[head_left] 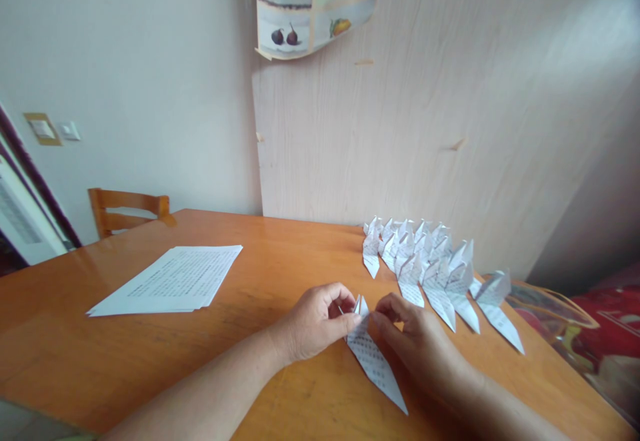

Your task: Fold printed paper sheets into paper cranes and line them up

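A folded paper figure [376, 361] printed with text stands on the table in front of me, its long pointed flap stretched towards me and small peaks at its top. My left hand [320, 318] is closed on its upper left side, thumb in front and fingers behind. At the upper right edge, the thumb and forefinger of my right hand [413, 331] are pinched together against the paper; the exact contact is hard to see. Beyond my right hand, several similar folded paper figures [410, 268] stand in close rows, with another figure [495, 298] at their right end.
A stack of printed sheets [170, 280] lies on the left of the wooden table [280, 254]. Behind it is a wooden chair [127, 211]. The wall panel [320, 141] borders the far edge. Red items [605, 314] and a clear bag lie beyond the right edge.
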A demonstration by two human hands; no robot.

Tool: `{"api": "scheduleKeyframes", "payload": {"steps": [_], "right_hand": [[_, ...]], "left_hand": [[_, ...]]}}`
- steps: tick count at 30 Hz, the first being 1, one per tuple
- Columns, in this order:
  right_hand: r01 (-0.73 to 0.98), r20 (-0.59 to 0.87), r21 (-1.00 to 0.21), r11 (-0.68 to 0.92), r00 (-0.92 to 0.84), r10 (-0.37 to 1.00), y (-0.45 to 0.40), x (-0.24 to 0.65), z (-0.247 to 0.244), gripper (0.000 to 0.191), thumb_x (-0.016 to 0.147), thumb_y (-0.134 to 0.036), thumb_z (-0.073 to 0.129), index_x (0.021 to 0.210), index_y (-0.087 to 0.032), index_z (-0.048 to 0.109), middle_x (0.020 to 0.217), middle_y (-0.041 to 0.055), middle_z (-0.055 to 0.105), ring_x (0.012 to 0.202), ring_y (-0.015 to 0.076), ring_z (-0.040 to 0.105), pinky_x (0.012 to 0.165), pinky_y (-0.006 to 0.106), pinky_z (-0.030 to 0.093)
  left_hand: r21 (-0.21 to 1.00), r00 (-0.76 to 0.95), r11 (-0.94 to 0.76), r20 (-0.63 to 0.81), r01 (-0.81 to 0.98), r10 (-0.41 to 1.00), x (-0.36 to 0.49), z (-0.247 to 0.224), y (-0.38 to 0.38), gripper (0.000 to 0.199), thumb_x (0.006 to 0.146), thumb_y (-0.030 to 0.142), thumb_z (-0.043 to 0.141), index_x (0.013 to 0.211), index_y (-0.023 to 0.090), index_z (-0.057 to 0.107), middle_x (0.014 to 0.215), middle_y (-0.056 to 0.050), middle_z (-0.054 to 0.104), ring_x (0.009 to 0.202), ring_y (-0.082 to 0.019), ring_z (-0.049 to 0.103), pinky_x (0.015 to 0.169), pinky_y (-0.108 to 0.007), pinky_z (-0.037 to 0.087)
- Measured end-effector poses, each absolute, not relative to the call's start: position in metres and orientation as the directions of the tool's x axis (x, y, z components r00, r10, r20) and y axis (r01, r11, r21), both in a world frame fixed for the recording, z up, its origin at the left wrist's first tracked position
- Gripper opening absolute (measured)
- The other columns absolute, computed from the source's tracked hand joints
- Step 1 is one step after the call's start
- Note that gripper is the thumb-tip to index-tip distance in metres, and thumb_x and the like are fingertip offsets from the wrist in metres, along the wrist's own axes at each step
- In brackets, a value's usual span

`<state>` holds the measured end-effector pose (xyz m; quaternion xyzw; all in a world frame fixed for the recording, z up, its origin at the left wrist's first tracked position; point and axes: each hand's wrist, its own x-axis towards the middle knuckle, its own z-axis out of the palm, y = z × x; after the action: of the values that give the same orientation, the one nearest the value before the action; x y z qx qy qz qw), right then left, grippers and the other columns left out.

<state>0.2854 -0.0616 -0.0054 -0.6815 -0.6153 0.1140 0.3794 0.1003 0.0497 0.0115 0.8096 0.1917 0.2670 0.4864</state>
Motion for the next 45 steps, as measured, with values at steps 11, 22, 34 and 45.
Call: {"api": "scheduleKeyframes", "payload": {"steps": [11,22,34,45], "right_hand": [[0.597,0.213,-0.801,0.047,0.211,0.954,-0.063,0.277,0.002,0.02,0.092,-0.034,0.053,0.083,-0.022,0.066,0.075,0.0001,0.068,0.07,0.0179,0.061,0.061,0.027,0.045],[0.565,0.228,-0.817,0.111,0.14,0.963,-0.063,0.276,0.004,0.021,0.095,-0.038,0.053,0.089,-0.022,0.066,0.084,0.0021,0.071,0.079,0.0196,0.063,0.069,0.029,0.046],[0.56,0.249,-0.816,0.141,0.123,0.961,-0.063,0.276,0.0,0.02,0.095,-0.035,0.053,0.089,-0.022,0.066,0.084,0.0015,0.071,0.08,0.0193,0.062,0.072,0.03,0.046],[0.571,0.289,-0.801,0.182,0.101,0.952,-0.063,0.28,-0.006,0.024,0.098,-0.035,0.054,0.104,-0.022,0.072,0.089,0.0026,0.072,0.085,0.0202,0.065,0.074,0.03,0.047]], "left_hand": [[0.913,0.809,-0.407,0.223,0.022,0.544,0.1,0.009,0.046,0.023,0.081,0.031,0.072,0.09,0.017,0.056,0.079,0.001,0.06,0.064,-0.01,0.053,0.058,-0.022,0.041],[0.939,0.818,-0.342,0.215,-0.024,0.533,0.101,0.01,0.042,0.018,0.084,0.028,0.067,0.091,0.017,0.055,0.081,0.0,0.06,0.07,-0.012,0.058,0.063,-0.025,0.045],[0.921,0.793,-0.388,0.264,-0.038,0.549,0.103,0.009,0.042,0.009,0.082,0.021,0.062,0.089,0.017,0.057,0.078,0.001,0.056,0.068,-0.011,0.051,0.062,-0.023,0.041],[0.928,0.796,-0.372,0.24,-0.02,0.555,0.102,0.012,0.042,0.014,0.081,0.025,0.064,0.087,0.017,0.055,0.074,0.003,0.052,0.067,-0.01,0.047,0.06,-0.023,0.039]]}}
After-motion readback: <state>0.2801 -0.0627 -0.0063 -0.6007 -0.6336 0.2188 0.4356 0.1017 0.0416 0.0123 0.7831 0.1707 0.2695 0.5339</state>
